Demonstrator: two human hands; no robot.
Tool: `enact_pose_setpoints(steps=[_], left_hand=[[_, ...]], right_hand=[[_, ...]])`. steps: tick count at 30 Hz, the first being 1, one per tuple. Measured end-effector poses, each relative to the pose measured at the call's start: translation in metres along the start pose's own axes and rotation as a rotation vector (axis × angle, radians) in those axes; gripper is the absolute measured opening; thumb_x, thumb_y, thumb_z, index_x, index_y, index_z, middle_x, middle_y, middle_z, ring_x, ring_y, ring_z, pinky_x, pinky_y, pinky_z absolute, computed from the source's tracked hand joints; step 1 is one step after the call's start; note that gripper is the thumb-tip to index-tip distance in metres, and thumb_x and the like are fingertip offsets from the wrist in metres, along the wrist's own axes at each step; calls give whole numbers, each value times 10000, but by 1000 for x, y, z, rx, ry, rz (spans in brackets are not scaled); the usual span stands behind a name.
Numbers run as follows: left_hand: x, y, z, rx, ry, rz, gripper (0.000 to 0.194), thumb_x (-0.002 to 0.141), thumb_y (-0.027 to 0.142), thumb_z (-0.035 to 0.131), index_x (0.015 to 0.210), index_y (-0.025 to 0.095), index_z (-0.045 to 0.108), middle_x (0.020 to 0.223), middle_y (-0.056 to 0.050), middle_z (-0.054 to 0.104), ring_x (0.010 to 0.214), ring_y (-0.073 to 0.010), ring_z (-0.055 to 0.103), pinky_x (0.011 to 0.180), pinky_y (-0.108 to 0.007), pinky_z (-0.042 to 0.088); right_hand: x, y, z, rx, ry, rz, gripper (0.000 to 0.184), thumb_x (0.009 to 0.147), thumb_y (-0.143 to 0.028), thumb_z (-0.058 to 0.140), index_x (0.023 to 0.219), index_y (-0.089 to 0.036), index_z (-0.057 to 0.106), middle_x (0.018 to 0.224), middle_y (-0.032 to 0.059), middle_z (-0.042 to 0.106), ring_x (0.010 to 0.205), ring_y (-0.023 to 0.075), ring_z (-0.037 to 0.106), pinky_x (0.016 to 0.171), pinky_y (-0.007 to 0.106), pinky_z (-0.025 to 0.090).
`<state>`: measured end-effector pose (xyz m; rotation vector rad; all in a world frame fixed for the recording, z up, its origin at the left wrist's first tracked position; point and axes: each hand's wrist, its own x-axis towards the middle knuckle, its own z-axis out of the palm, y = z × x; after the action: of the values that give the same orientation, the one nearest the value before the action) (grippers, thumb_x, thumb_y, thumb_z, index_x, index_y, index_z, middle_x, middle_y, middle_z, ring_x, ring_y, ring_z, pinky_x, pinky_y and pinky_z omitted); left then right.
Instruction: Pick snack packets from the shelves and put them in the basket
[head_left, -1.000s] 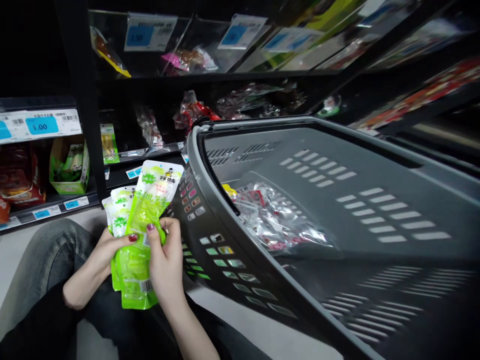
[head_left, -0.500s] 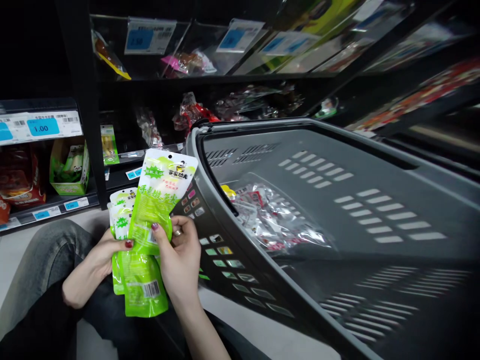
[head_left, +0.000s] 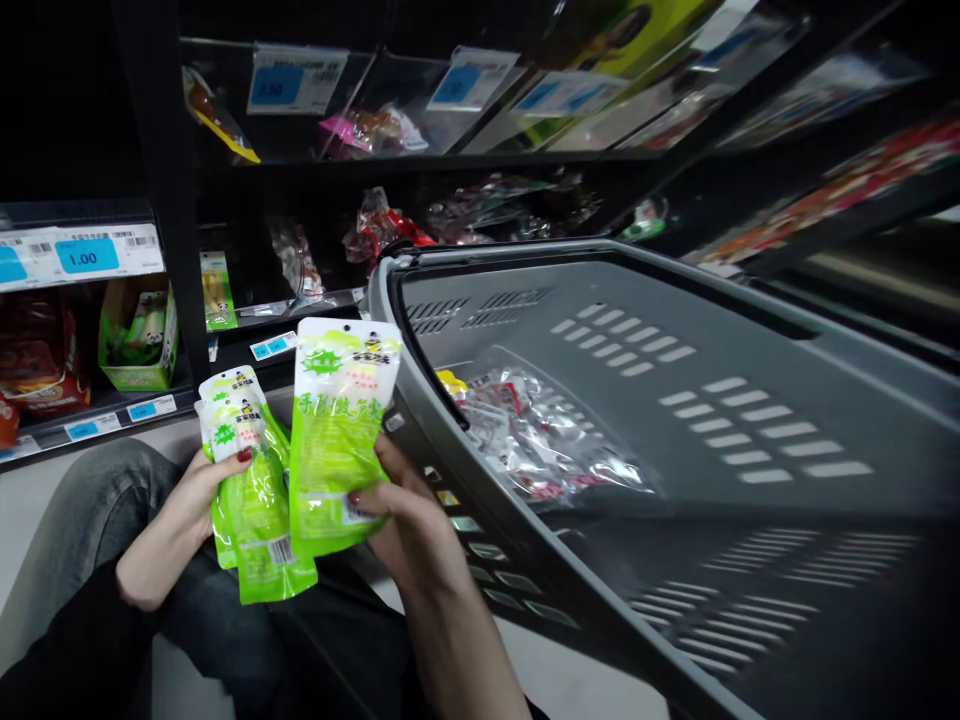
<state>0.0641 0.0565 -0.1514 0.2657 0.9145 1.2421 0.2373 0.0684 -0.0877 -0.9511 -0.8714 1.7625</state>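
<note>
My left hand (head_left: 191, 505) is closed on a few overlapping green-and-white snack packets (head_left: 259, 500), thumb on top. Beside them, my right hand (head_left: 412, 500) grips a single green-and-white snack packet (head_left: 341, 435) by its lower right side, with the thumb across its barcode. That packet stands almost upright and slightly overlaps the others in view. Close to the right hand is the wall of a large grey shopping basket (head_left: 420, 375). Inside the basket lie clear plastic snack packs (head_left: 540, 430) with red and white print. The fingers behind the packets are mostly hidden.
Dark store shelves (head_left: 225, 340) with price tags (head_left: 90, 252) stand ahead, holding bagged snacks. At the left, a small green box (head_left: 139, 350) contains packets. My bent knee in jeans (head_left: 112, 510) is at lower left. The basket fills the right side.
My right hand has moved right with one packet, drawing it away from the bunch in my left hand. The left hand's packets have shifted slightly left and now show more of their fronts.
</note>
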Motion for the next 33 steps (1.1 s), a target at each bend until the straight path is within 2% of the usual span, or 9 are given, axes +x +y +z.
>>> enact_pose_setpoints(steps=[3, 6, 11, 14, 19, 22, 27, 30, 33], left_hand=[[0, 1, 2, 33, -14, 22, 359, 559, 129, 757, 904, 108, 661, 786, -100, 732, 710, -264, 685, 662, -340, 543], [-1, 1, 4, 38, 1, 18, 350, 546, 123, 761, 885, 112, 673, 790, -97, 734, 696, -264, 685, 664, -347, 542], [3, -1, 4, 10, 141, 47, 224, 514, 82, 741, 728, 118, 685, 650, -50, 724, 557, -212, 663, 558, -283, 531], [5, -2, 4, 2, 166, 49, 166, 526, 95, 739, 680, 119, 683, 604, -41, 714, 522, -197, 649, 539, -279, 532], [4, -3, 4, 16, 103, 29, 154, 531, 121, 765, 666, 109, 692, 617, -56, 716, 545, -201, 652, 549, -284, 542], [6, -5, 3, 10, 103, 15, 156, 526, 130, 770, 660, 105, 695, 610, -60, 713, 532, -195, 647, 533, -280, 540], [11, -8, -2, -5, 138, 28, 158, 509, 133, 773, 640, 109, 688, 587, -47, 705, 504, -166, 629, 524, -259, 535], [13, -10, -4, -3, 150, 38, 177, 496, 119, 770, 651, 103, 686, 597, -50, 704, 513, -175, 633, 538, -276, 540], [14, -11, -5, 0, 154, 50, 168, 499, 117, 763, 643, 102, 677, 591, -50, 700, 512, -183, 634, 534, -282, 538]], right_hand=[[2, 3, 0, -29, -28, -11, 137, 600, -225, 604, 663, -213, 483, 589, -45, 485, 519, 118, 431, 510, 234, 321], [4, 3, -1, -219, -47, -74, 281, 679, -317, 645, 593, -204, 402, 560, -70, 386, 492, 84, 325, 471, 204, 250], [1, -2, -6, -389, -254, 81, 291, 667, -305, 653, 618, -206, 384, 568, -76, 384, 513, 84, 329, 476, 203, 242], [1, 0, -6, -551, -215, 100, 237, 712, -318, 602, 651, -204, 403, 602, -66, 384, 554, 98, 351, 500, 213, 263], [4, 10, -1, -674, -187, 76, 235, 791, -329, 503, 612, -193, 432, 588, -54, 404, 552, 105, 374, 517, 231, 286], [5, 17, 5, -657, -150, 74, 182, 764, -296, 540, 634, -190, 470, 586, -50, 453, 553, 110, 412, 525, 233, 309], [7, 26, 14, -598, -100, 192, 116, 664, -220, 613, 623, -172, 516, 582, -33, 515, 545, 115, 468, 536, 238, 353], [7, 32, 14, -664, -48, 158, 63, 681, -212, 579, 660, -174, 535, 619, -8, 562, 586, 140, 517, 570, 254, 386], [7, 35, 12, -755, -57, 93, 49, 701, -215, 561, 681, -185, 529, 648, 0, 575, 619, 155, 539, 588, 260, 399]])
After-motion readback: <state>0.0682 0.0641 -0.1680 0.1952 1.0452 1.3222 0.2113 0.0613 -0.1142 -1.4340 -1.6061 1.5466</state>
